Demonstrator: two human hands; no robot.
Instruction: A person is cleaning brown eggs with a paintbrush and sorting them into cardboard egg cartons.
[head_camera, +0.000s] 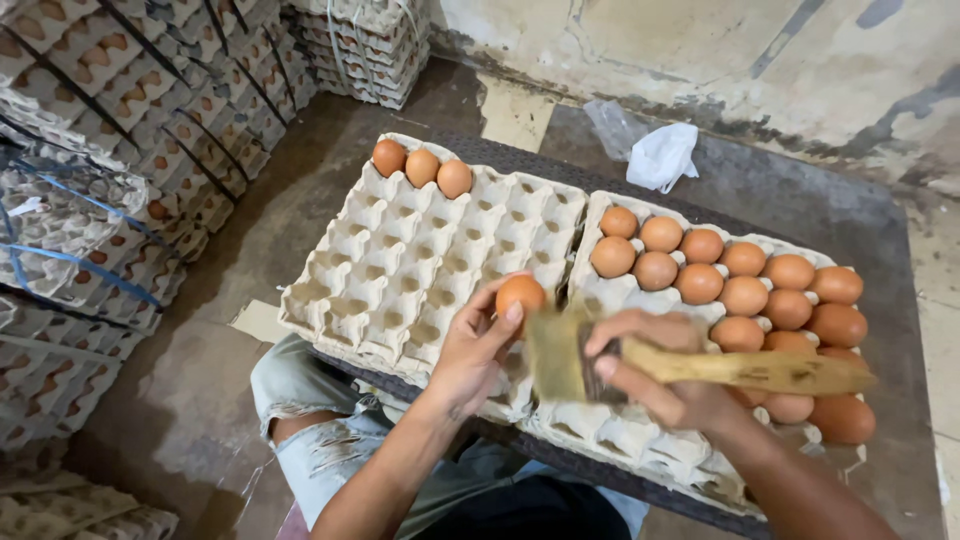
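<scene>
Right hand (660, 385) fingers clamped on brush (700, 365) (handle pointing right, lengthwise), left hand (480, 350) fingers around egg (520, 293).

Floor (200, 400) was bare stained concrete, the wall (700, 60) behind was grimy with peeling plaster, and stacks of egg trays (90, 200) were piled along the left. Flat, dull light.

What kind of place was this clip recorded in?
Probably an egg storeroom or packing area. Tied stacks of filled egg trays line the left side, two pulp trays lie on a dark board, and the left hand holds a brown egg beside the right hand's brush.
</scene>
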